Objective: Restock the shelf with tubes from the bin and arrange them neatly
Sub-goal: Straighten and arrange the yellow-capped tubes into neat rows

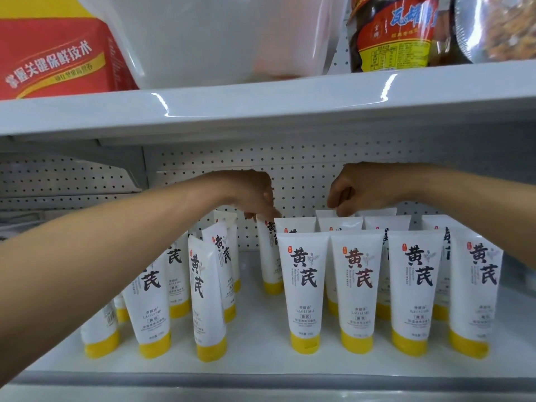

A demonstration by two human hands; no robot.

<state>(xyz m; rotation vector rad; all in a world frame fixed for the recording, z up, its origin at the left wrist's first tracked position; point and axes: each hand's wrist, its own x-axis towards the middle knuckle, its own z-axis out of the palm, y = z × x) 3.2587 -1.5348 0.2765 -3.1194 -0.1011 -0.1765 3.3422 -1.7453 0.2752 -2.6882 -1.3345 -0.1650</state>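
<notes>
White tubes with yellow caps stand cap-down on the white shelf [261, 329]. On the right they form neat rows, with a front-row tube [304, 288] facing me. On the left several tubes [206, 297] stand turned at odd angles. My left hand [255, 195] reaches to the back and pinches the top of a rear tube [268, 256] that is turned sideways. My right hand [356, 187] pinches the top edge of a back-row tube [326, 213] beside it. The bin is out of view.
The upper shelf edge [261, 108] hangs low over my hands. It carries a red box [55, 53], a clear plastic bag [217, 36] and snack packs [397, 33]. A pegboard wall [301, 169] backs the shelf.
</notes>
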